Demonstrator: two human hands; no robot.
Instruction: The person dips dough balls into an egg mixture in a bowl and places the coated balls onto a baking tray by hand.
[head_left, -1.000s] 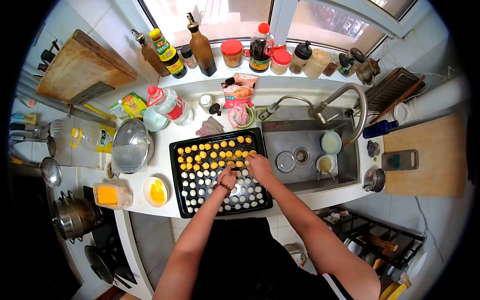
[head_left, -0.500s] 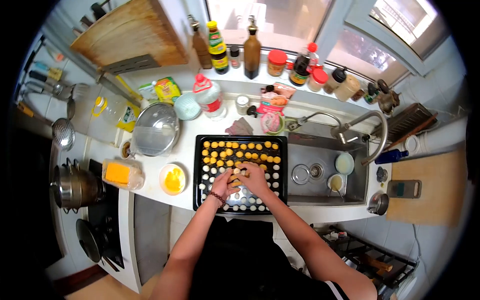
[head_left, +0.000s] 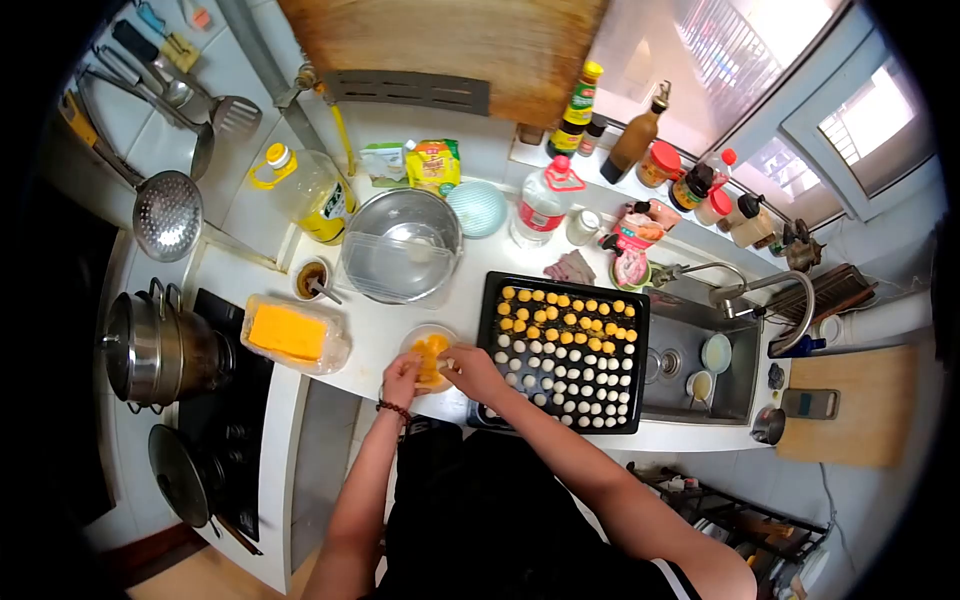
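A small pale bowl (head_left: 411, 337) with yellow-orange pieces (head_left: 431, 346) in it stands on the counter. My left hand (head_left: 402, 377) is at the bowl's near left edge, its fingers curled together. From the right, my right hand (head_left: 474, 372) reaches over the bowl's edge with thumb and fingers pinched. What either hand holds is too small to tell. Right of the hands lies a black baking tray (head_left: 487, 310). Its far rows hold yellow balls (head_left: 564, 301), its nearer rows white balls (head_left: 575, 356).
A clear pack with an orange block (head_left: 287, 332) lies left of the bowl. Behind are a metal pot (head_left: 400, 240), a sauce cup (head_left: 311, 277) with a spoon and a large bottle (head_left: 541, 212). The sink (head_left: 690, 330) adjoins the tray; the stove (head_left: 225, 400) is at left.
Both hands have moved left from above the baking tray to the bowl of yellow pieces. The view has turned left, so the tray and sink sit further right.
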